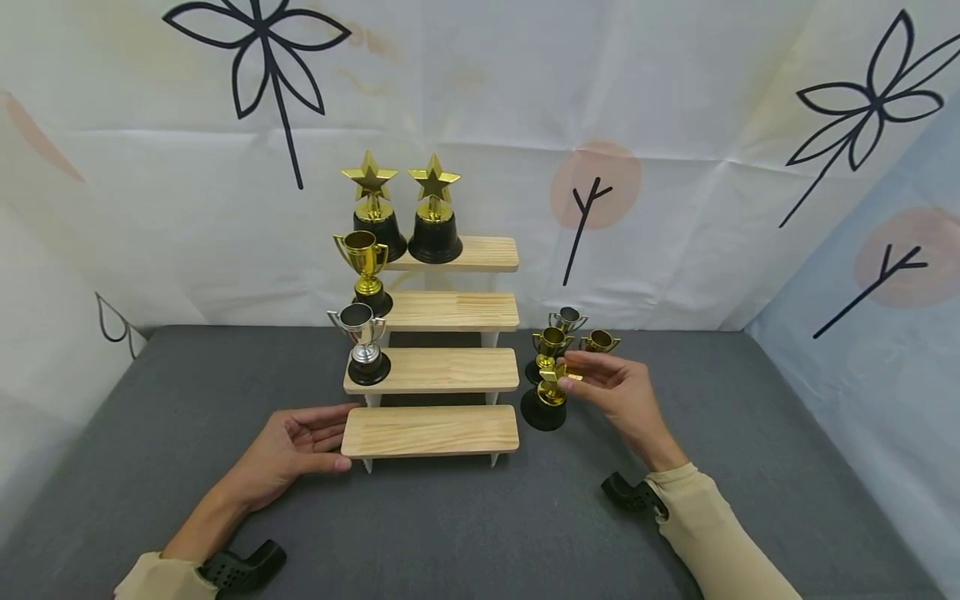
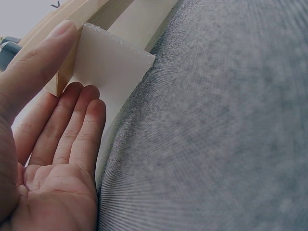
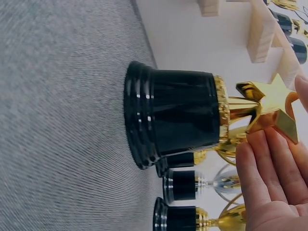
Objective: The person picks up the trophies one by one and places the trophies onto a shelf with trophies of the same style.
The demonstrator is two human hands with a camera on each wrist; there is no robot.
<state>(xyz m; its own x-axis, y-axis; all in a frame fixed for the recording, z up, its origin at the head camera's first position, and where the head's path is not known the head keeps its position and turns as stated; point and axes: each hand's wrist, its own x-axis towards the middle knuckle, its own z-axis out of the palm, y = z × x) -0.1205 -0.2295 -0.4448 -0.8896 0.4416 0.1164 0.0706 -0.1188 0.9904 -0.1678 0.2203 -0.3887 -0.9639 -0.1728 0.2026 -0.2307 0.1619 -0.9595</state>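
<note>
My right hand [image 1: 611, 392] pinches the gold star of a star trophy [image 3: 175, 108] with a black base, right of a stepped wooden stand [image 1: 431, 432]. The thumb and fingers are at the star; whether its base touches the grey surface I cannot tell. My left hand [image 1: 281, 454] has its fingers extended at the left end of the stand's lowest step, beside a white support [image 2: 108, 65]. Two star trophies [image 1: 435, 212] stand on the top step. Below them on the left are a gold cup trophy [image 1: 366, 262] and a silver cup trophy [image 1: 364, 337].
Behind the right hand stand a gold cup trophy [image 1: 551, 340], a silver cup trophy [image 1: 567, 318] and another gold cup trophy [image 1: 600, 340]. Grey cloth [image 1: 465, 533] covers the table. A patterned white backdrop [image 1: 480, 100] hangs behind the stand.
</note>
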